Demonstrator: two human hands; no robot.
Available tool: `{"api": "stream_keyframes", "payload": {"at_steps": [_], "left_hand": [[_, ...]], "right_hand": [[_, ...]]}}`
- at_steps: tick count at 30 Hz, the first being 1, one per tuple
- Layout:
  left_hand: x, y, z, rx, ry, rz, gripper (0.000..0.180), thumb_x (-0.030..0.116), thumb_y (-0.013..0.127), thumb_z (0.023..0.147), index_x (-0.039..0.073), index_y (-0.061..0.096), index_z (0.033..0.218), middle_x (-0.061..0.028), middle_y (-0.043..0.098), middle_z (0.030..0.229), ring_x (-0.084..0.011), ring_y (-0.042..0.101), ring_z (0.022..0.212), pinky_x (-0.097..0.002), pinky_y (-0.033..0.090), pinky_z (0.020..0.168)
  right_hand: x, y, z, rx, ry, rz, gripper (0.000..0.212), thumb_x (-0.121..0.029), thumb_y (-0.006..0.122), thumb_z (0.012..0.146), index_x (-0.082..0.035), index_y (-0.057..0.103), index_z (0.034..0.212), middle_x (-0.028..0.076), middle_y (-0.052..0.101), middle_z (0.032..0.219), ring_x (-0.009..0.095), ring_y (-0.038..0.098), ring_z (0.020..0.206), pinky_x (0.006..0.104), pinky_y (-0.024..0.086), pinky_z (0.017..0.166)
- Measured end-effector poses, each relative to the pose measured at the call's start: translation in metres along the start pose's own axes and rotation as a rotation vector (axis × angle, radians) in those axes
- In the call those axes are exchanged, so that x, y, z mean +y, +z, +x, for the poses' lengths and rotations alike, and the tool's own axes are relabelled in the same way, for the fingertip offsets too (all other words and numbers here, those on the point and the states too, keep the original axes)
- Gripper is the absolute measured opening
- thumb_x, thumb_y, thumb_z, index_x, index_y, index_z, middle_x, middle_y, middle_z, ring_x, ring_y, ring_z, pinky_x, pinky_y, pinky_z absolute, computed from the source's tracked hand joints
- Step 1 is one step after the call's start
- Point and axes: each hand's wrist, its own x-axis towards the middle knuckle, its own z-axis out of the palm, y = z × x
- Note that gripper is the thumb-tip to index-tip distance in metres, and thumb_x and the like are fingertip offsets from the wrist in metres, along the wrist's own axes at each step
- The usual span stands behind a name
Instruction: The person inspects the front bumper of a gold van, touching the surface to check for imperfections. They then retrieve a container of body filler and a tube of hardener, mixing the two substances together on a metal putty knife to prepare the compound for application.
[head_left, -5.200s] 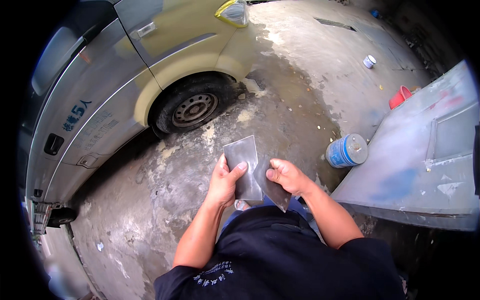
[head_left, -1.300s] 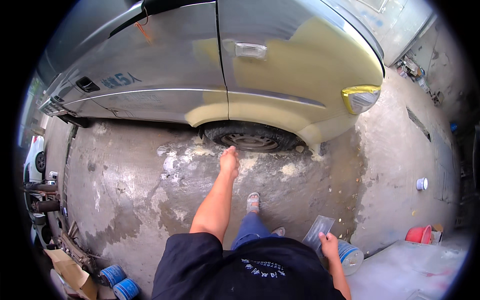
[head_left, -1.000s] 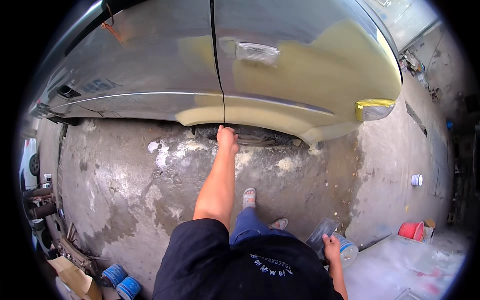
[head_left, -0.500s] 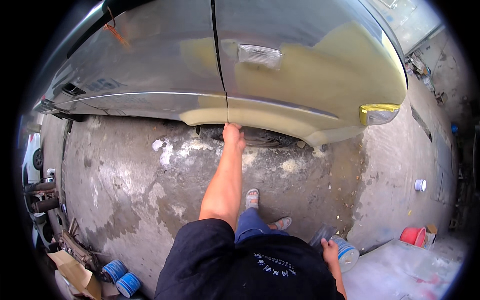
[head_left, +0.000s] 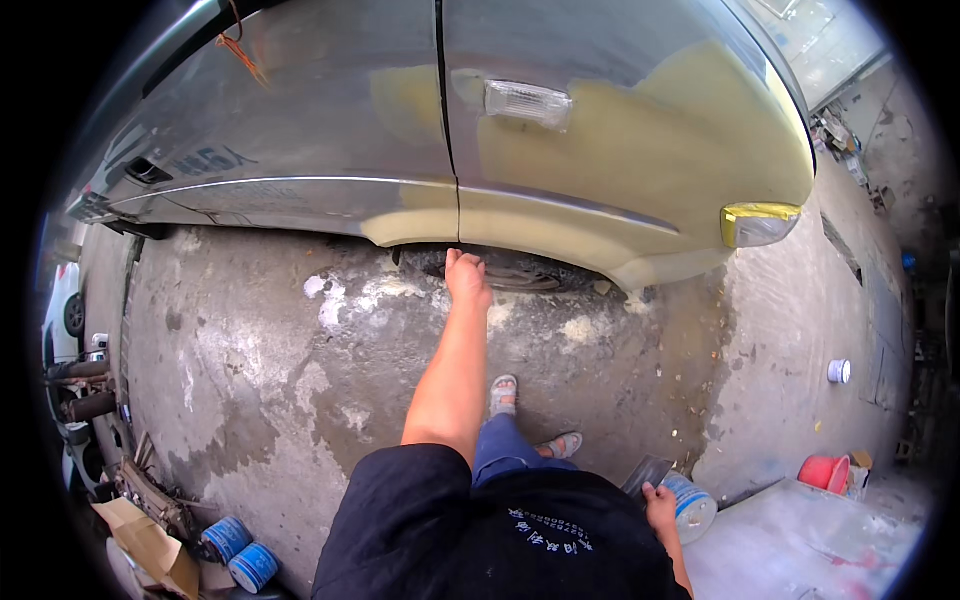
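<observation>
My left hand (head_left: 467,277) reaches forward on a straight arm, just below the wheel arch lip (head_left: 420,228) of a grey vehicle. Its fingers are curled and pinched close to the lower end of the thin panel gap (head_left: 458,208); whatever may lie between them is hidden. Yellowish filler patches (head_left: 640,150) cover the fender and the arch. Down at my right side, my right hand (head_left: 660,503) is closed on a dark, flat rectangular plate (head_left: 647,473), its exact kind unclear. Behind the plate stands a blue and white tin (head_left: 692,508).
A clear side lamp (head_left: 528,103) and a corner lamp edged with yellow tape (head_left: 760,226) sit on the fender. The dark tyre (head_left: 525,272) shows under the arch. Blue tins (head_left: 254,567) and torn cardboard (head_left: 150,545) lie at the left rear, a red basin (head_left: 824,472) at the right.
My left hand has come slightly down from the arch lip, leaving a small gap. The plate in my right hand has tilted a little. The vehicle appears shifted slightly in view.
</observation>
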Motion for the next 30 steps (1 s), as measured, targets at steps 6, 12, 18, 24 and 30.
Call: {"api": "stream_keyframes", "payload": {"at_steps": [6,12,18,24,30], "left_hand": [[-0.02,-0.007,0.01,0.11,0.071,0.158,0.012,0.019,0.056,0.093,0.009,0.05,0.094,0.0015,0.054,0.082,-0.0088,0.048,0.072,-0.0286,0.038,0.062],[-0.034,-0.011,0.007,0.163,0.397,0.472,0.038,0.002,0.049,0.092,-0.001,0.043,0.13,-0.0145,0.053,0.127,-0.0222,0.052,0.117,-0.0322,0.042,0.095],[-0.02,0.026,-0.01,0.04,0.392,0.483,0.074,0.006,0.049,0.087,-0.004,0.008,0.148,-0.0237,0.024,0.152,-0.0316,0.027,0.141,-0.0351,0.023,0.113],[0.009,0.059,-0.044,0.055,0.215,0.703,0.078,0.013,0.05,0.087,-0.007,0.004,0.147,-0.0293,0.029,0.147,-0.0391,0.032,0.136,-0.0383,0.027,0.111],[-0.001,0.047,-0.041,0.041,0.352,0.793,0.077,0.011,0.048,0.086,-0.01,0.004,0.146,-0.029,0.025,0.148,-0.0389,0.029,0.137,-0.038,0.026,0.112]], "right_hand": [[0.004,0.001,-0.008,0.041,-0.001,-0.044,0.047,-0.029,0.067,0.086,0.001,0.044,0.06,0.006,0.04,0.055,0.013,0.035,0.058,0.0363,0.036,0.052],[-0.003,0.001,-0.021,0.026,0.075,0.011,0.045,-0.027,0.068,0.085,-0.001,0.043,0.059,0.003,0.04,0.056,0.012,0.034,0.058,0.0356,0.035,0.051],[0.009,0.002,-0.019,0.025,0.066,0.007,0.047,-0.028,0.067,0.087,-0.002,0.042,0.058,0.001,0.038,0.056,0.011,0.034,0.057,0.0356,0.033,0.05],[-0.011,0.0,-0.026,0.015,0.1,-0.021,0.044,-0.028,0.068,0.085,-0.001,0.044,0.06,0.004,0.041,0.057,0.013,0.036,0.058,0.0369,0.036,0.053],[-0.001,0.002,-0.024,0.03,0.099,-0.047,0.045,-0.029,0.068,0.085,0.001,0.045,0.06,0.008,0.043,0.057,0.015,0.038,0.059,0.0381,0.038,0.055]]}}
